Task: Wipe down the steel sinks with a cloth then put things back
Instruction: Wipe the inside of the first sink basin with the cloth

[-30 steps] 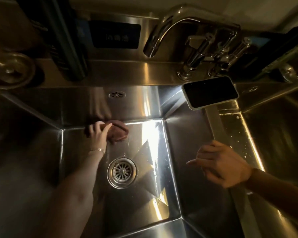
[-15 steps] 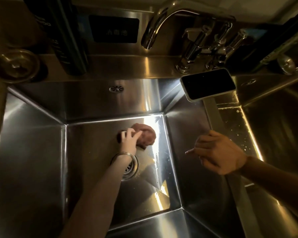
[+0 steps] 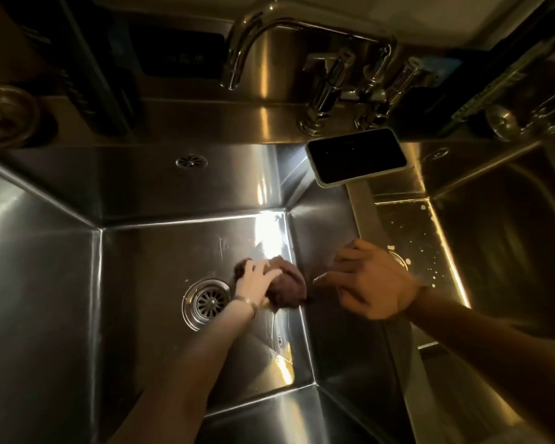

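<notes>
Head view: left hand (image 3: 253, 280) was laid on the dark red cloth (image 3: 285, 288) on the floor of the left sink (image 3: 161, 251). Its fingers (image 3: 263, 271) were spread fairly straight and pressed flat on the cloth, not wrapped round it. Cloth was bunched under and just right of those fingers, against the sink's right wall. Drain strainer (image 3: 207, 302) was seen just left of the wrist. Right hand (image 3: 375, 283) was held over the divider between the sinks, fingers (image 3: 327, 278) loosely curled, nothing gripped. Index tip was near the cloth; contact could not be told. Phone (image 3: 356, 157) was lying well beyond the right fingers, below the faucet (image 3: 253, 36).
</notes>
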`<state>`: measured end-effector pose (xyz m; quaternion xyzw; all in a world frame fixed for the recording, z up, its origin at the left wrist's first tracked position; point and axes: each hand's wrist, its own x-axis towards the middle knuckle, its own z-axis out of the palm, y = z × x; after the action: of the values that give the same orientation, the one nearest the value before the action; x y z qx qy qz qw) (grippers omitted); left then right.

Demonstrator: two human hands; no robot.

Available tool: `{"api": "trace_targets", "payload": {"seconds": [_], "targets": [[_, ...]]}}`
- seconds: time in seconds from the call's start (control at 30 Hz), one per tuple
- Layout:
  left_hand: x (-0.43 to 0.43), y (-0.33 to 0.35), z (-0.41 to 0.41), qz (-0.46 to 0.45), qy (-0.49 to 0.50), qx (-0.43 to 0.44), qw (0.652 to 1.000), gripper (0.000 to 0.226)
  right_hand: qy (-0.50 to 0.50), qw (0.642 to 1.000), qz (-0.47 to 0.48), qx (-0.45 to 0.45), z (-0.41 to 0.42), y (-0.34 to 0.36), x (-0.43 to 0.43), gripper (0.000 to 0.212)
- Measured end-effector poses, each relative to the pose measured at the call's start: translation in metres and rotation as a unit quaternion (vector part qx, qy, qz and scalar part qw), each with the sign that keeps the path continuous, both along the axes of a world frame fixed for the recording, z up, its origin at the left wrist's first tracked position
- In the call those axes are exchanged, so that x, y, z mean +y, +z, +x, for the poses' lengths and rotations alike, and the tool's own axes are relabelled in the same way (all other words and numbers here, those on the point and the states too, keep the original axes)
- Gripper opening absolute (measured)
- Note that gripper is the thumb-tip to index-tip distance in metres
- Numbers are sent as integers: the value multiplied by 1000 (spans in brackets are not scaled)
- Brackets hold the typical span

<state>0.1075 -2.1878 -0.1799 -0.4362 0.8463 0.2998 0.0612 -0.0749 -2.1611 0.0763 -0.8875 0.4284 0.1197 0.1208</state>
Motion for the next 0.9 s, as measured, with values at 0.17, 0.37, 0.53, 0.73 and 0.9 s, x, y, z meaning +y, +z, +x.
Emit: {"api": "trace_targets", "payload": {"seconds": [0.17, 0.37, 0.53, 0.73, 0.9], "targets": [[-39, 7, -10, 7, 80, -85, 993, 66, 22, 1000, -8, -18, -5, -4, -1, 37], [74, 32, 20, 117, -111, -139, 977, 47, 49, 998, -35, -34, -5, -6, 1, 33], [84, 108, 17, 221, -101, -118, 963, 50, 73, 996, -49, -18, -6, -8, 3, 37], [106, 210, 60, 207, 106, -89, 969, 30, 75, 989, 8, 130, 13, -4, 6, 37], [164, 259, 118, 66, 106, -167, 978, 40, 184, 963, 163, 110, 65, -29, 31, 43]]}}
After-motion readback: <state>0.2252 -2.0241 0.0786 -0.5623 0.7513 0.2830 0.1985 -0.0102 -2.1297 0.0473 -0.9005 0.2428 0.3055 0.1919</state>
